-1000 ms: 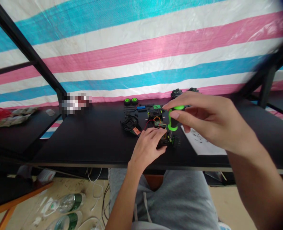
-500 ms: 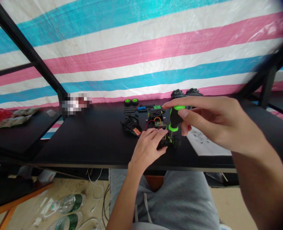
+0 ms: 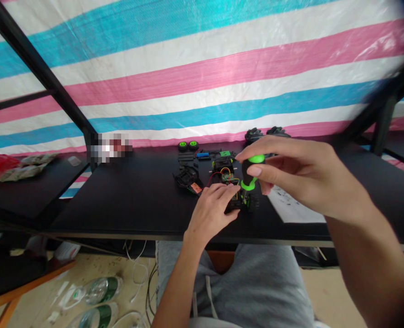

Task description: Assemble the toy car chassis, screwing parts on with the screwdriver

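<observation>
A short screwdriver (image 3: 248,175) with a black and green handle is held in my right hand (image 3: 290,171), its shaft pointing down beside a black wheel (image 3: 253,202). The tip is too small to make out. My left hand (image 3: 212,207) grips the toy car chassis (image 3: 234,204) from the left, fingers over its top and thumb at the near side. Coloured wires and a small circuit board (image 3: 227,176) show just beyond my left fingers. A black car body shell (image 3: 187,178) lies left of the chassis.
On the black table (image 3: 120,196), two green-rimmed wheels (image 3: 188,146), a blue battery (image 3: 203,156) and a green part (image 3: 225,154) lie behind. Large black tyres (image 3: 253,135) stand at the back. A white sheet (image 3: 295,209) with several tiny screws lies right. Plastic bottles (image 3: 102,290) rest on the floor.
The screwdriver handle has turned and tilted slightly in my right hand, whose fingers have shifted a little. My left hand stays on the chassis.
</observation>
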Available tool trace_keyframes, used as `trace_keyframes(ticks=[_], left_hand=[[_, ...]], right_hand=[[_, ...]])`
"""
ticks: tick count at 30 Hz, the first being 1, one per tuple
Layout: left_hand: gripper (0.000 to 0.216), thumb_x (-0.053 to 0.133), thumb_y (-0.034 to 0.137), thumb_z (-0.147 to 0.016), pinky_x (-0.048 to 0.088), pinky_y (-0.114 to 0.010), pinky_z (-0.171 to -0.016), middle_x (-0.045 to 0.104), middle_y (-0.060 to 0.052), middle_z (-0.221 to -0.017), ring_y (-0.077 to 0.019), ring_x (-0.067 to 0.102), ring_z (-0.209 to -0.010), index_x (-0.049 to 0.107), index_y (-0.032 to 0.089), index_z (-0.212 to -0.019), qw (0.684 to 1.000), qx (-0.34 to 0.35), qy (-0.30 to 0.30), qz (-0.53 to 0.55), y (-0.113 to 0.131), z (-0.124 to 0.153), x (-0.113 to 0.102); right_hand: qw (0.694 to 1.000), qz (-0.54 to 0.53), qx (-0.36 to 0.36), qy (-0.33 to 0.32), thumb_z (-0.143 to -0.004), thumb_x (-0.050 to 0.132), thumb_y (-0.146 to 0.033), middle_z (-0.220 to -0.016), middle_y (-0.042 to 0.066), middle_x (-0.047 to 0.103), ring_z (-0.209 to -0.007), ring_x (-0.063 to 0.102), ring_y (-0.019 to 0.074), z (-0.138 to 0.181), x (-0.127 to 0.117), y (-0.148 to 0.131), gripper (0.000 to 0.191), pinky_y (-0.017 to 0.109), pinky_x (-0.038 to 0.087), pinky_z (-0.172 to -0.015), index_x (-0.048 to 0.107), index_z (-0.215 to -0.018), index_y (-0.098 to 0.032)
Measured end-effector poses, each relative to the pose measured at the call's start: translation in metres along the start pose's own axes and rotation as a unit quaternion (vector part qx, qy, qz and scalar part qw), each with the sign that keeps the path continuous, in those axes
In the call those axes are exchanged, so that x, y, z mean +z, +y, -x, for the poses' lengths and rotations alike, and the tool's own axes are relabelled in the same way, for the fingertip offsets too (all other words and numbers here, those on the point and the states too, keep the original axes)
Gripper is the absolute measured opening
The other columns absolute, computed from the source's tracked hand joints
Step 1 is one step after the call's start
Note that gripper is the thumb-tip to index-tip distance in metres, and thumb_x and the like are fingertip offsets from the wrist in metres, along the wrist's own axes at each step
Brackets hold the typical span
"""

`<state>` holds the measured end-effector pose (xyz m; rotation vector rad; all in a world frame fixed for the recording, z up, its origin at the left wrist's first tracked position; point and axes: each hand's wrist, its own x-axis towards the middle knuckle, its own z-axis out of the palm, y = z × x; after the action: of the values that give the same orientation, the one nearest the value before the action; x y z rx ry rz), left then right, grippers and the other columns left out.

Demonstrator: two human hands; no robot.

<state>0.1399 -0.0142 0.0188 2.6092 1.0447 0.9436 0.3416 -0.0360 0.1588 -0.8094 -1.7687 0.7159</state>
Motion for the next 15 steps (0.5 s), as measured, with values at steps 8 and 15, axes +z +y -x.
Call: trace_keyframes(ticks=[8,15], left_hand=[[0.064,0.09,0.015,-0.091,0.06,-0.055,-0.117,0.079,-0.012,-0.142,-0.0332,0.07,-0.138,0.064,0.023,-0.149,1.0,-0.006,-0.005,0.007,0.0002,0.0004,-0.0008],[0.062,0.088,0.016,-0.093,0.059,-0.054,-0.117,0.079,-0.011,-0.14,-0.0325,0.07,-0.138,0.064,0.026,-0.149,1.0,-0.006,-0.005,0.004,0.0001,-0.0002,-0.001]], right_hand=[[1.0,0.018,0.019,0.0,-0.104,0.076,-0.037,-0.083,0.001,0.081,-0.055,0.072,0.0101,0.0035,-0.0053,-0.004,0.021,0.018,0.061,-0.053,0.087,-0.117,-0.024],[1.0,-0.001,0.01,0.024,-0.097,0.088,-0.033,-0.098,0.0,0.08,-0.058,0.066,0.0061,0.0035,-0.0012,-0.0017,0.015,0.015,0.058,-0.05,0.088,-0.11,-0.028]])
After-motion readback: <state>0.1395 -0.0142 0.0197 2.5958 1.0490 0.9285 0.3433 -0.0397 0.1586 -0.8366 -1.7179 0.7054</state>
